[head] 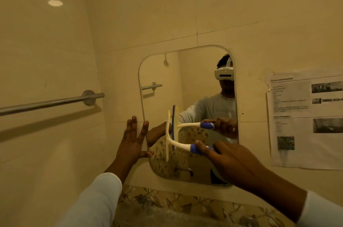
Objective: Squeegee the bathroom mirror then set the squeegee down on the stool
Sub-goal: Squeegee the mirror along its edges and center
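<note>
- Standing at a leaf-patterned surface [185,206] that runs along the foot of the wall, I see it at the bottom edge of my view, between my two pale sleeves.
- My left hand [132,139] lies flat on the cream wall tile just beside the mirror's left edge. Its fingers are straight and spread, and the thumb reaches to the rim of the glass. It holds nothing.
- My right hand [228,158] is curled around the purple grip of the squeegee [178,145], with the forefinger stretched forward along the handle.
- The squeegee is off to the lower left of the mirror [161,78]. Its white neck points left and its long blade stands upright against the glass, doubled by its own reflection.
- The mirror is a rounded rectangle fixed flat on the wall. It reflects my pale top, a white headset, both hands and the patterned surface below.
- A chrome towel bar [46,104] juts from the left wall, near the corner, and also shows in the glass.
- A printed paper sheet [306,119] with small photographs is stuck to the wall right of the mirror; the text is too blurred to read.
- Large cream tiles [167,13] with thin joints cover both walls up to the ceiling corner.
</note>
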`<state>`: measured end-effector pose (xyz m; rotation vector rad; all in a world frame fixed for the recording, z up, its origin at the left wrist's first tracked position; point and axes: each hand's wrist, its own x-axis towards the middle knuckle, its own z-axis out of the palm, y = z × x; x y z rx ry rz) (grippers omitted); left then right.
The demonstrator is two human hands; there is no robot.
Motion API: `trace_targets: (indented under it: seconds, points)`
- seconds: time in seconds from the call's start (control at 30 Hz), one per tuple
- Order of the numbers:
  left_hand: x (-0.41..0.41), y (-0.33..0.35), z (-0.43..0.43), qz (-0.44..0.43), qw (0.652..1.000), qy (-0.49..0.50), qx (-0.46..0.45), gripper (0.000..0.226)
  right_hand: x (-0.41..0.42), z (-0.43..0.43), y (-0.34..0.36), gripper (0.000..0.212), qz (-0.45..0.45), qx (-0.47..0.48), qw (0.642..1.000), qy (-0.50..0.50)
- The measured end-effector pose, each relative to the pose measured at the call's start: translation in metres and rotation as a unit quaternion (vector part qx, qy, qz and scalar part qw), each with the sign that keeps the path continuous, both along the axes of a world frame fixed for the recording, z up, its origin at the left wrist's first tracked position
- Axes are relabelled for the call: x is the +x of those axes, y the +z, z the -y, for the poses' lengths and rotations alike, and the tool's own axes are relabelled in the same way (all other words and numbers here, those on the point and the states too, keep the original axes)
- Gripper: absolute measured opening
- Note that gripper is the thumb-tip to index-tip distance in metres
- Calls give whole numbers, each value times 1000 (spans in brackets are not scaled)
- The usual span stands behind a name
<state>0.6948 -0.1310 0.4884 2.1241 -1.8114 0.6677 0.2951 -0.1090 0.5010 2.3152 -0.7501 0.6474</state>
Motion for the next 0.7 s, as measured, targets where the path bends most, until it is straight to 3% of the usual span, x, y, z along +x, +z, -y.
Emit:
trace_targets:
  seconds: [0.47, 0.6, 0.7]
  points:
    - [0, -4, 2, -18, 1000, -2, -9, 148, 87, 20, -1, 77, -53, -25, 998, 30]
    - [2, -4, 3, -25, 1000, -2, -10, 149, 91, 14, 2, 73, -71, 10, 997, 41]
    - [1, -4, 4, -24, 1000, 2, -10, 149, 93, 21, -3, 70, -33, 30, 997, 60]
